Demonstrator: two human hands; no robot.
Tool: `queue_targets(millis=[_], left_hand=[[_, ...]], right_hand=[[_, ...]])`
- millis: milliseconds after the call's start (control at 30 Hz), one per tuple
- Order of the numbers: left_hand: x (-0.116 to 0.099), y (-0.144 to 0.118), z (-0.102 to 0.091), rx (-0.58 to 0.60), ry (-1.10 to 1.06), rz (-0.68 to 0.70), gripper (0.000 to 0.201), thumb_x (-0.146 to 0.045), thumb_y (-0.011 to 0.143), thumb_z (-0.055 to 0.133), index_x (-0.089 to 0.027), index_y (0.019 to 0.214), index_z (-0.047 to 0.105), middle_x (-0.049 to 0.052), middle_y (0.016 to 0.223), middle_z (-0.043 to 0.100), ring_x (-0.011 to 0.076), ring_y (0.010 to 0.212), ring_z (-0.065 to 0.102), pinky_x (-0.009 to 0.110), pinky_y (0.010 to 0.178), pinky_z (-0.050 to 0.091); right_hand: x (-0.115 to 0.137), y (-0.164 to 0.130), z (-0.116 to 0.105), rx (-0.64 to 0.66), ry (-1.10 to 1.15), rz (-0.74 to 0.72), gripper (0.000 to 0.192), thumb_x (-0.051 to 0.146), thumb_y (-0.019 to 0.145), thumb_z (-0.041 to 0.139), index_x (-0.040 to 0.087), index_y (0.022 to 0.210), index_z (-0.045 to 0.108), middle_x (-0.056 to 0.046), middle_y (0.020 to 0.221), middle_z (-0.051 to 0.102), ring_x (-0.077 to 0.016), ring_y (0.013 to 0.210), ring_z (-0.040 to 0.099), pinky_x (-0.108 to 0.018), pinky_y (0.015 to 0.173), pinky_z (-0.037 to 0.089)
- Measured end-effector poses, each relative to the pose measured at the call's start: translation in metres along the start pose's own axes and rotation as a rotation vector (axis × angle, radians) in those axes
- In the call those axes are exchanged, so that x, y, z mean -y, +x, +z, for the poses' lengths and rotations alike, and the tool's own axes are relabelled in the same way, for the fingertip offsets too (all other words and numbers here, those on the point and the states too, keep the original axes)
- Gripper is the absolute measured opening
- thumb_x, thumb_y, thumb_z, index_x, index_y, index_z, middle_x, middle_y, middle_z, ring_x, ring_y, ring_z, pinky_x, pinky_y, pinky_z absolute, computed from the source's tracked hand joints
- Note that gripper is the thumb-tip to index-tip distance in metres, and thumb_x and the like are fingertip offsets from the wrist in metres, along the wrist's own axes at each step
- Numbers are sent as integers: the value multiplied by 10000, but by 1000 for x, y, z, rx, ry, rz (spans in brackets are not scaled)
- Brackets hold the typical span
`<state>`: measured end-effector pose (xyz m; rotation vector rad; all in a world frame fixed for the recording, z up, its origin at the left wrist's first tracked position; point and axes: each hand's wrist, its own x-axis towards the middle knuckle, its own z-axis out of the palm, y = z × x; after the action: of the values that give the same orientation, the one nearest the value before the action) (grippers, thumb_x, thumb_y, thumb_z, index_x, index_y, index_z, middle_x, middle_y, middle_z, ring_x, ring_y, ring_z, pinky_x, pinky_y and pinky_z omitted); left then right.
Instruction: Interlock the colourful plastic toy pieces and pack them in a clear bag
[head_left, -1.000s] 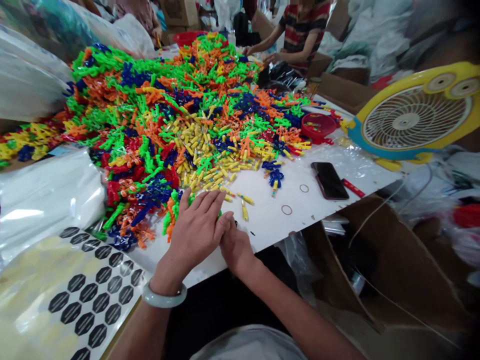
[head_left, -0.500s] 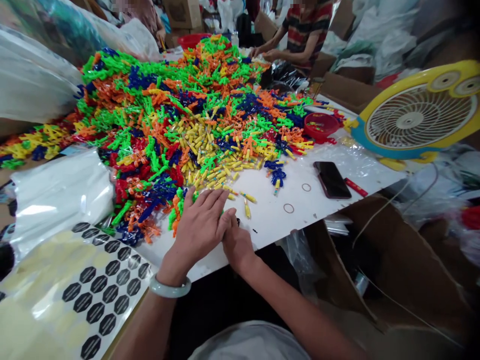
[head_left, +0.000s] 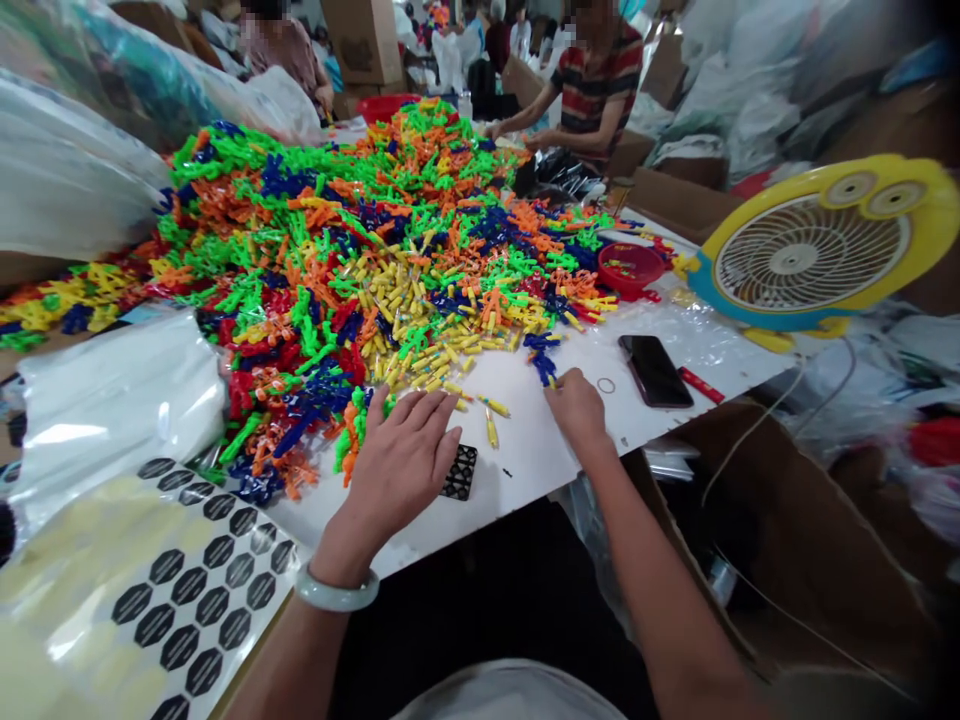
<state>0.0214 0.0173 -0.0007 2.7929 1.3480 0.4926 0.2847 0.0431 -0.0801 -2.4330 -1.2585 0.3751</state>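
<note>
My left hand (head_left: 405,450) lies palm down near the table edge, fingers stretched out and a little apart, a pale bangle (head_left: 337,592) at its wrist. Its thumb side overlaps a small black plate with a grid of holes (head_left: 461,474). Off to the right, my right hand (head_left: 579,415) has its fingers closed at the yellow-tipped end of a blue plastic toy figure (head_left: 543,366); its fingertips are partly hidden. Between the hands lie loose yellow pieces with pointed tips (head_left: 492,428). A large heap of bagged, colourful plastic figures (head_left: 315,230) rises beyond them.
A phone (head_left: 655,372), a red stick (head_left: 701,385) and a rubber band (head_left: 606,385) lie at right, near a red bowl (head_left: 630,270) and yellow fan (head_left: 806,260). Sticker sheets (head_left: 180,600) cover the left. Two people stand behind the heap. An open carton (head_left: 795,560) sits below the edge.
My right hand has left my left hand and moved right to the blue figure, covering one rubber band. The black plate now shows. My left hand has stayed nearly in place.
</note>
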Motion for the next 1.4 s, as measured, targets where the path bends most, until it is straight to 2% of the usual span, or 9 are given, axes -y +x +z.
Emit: queue_targets(millis=[200, 267, 400, 533, 667, 767, 867, 1233, 1400], left_hand=[[0, 0, 0, 25, -10, -9, 428, -364, 965, 349, -250, 1343, 515, 32, 1343, 583, 271, 1249, 496, 545, 1156, 171], [1, 1, 0, 22, -8, -8, 427, -360, 963, 357, -249, 1344, 513, 36, 1339, 586, 270, 1244, 501, 546, 1156, 168], [1, 1, 0, 20, -5, 9, 424, -356, 960, 370, -251, 1346, 511, 37, 1335, 589, 272, 1233, 509, 550, 1153, 172], [0, 1, -1, 21, -8, -5, 427, -362, 961, 373, -256, 1354, 501, 33, 1340, 585, 270, 1240, 503, 548, 1153, 176], [0, 1, -1, 31, -10, -3, 423, -358, 961, 375, -242, 1344, 512, 40, 1339, 585, 268, 1241, 502, 546, 1153, 174], [1, 1, -1, 35, -6, 3, 428, -351, 964, 370, -235, 1353, 502, 42, 1360, 569, 266, 1251, 493, 544, 1153, 167], [2, 0, 0, 33, -3, 8, 441, -345, 963, 374, -240, 1380, 470, 42, 1379, 552, 267, 1258, 487, 549, 1152, 163], [5, 2, -3, -1, 37, 69, 488, -335, 944, 428, -294, 1429, 392, 39, 1377, 551, 254, 1235, 500, 527, 1136, 179], [32, 2, 22, -308, 261, 329, 400, -403, 908, 508, -362, 1305, 537, -28, 1203, 673, 185, 1049, 612, 409, 1167, 105]], right_hand=[[-11, -39, 5, 295, 481, -23, 225, 312, 852, 528, 159, 1015, 545, -11, 746, 655, -102, 474, 562, -220, 476, 416], [-10, -48, 6, 357, 373, -67, 157, 310, 838, 548, 166, 886, 589, -17, 719, 645, -121, 540, 585, -229, 513, 418], [-8, -49, 2, 165, 10, -146, 211, 360, 825, 589, 159, 880, 626, -107, 942, 648, -200, 825, 623, -282, 676, 440], [-8, -44, -1, 160, -27, -184, 149, 310, 784, 630, 167, 806, 592, -92, 867, 649, -217, 826, 633, -294, 685, 456], [6, -62, 7, 231, 517, -82, 151, 323, 810, 564, 196, 871, 511, -10, 681, 634, -168, 599, 653, -276, 579, 510], [30, -86, 24, 484, 971, -26, 262, 370, 774, 594, 206, 939, 475, 11, 635, 651, -176, 533, 662, -303, 562, 556], [50, -99, 43, 675, 1046, -40, 250, 386, 763, 601, 202, 905, 509, 18, 570, 639, -173, 476, 635, -299, 532, 556], [67, -113, 55, 293, 308, -520, 168, 217, 874, 456, 155, 974, 577, -89, 905, 669, -164, 696, 611, -257, 611, 460], [44, -66, 59, 166, 435, -705, 148, 168, 801, 518, 206, 928, 583, -15, 908, 665, -160, 833, 631, -235, 740, 492]])
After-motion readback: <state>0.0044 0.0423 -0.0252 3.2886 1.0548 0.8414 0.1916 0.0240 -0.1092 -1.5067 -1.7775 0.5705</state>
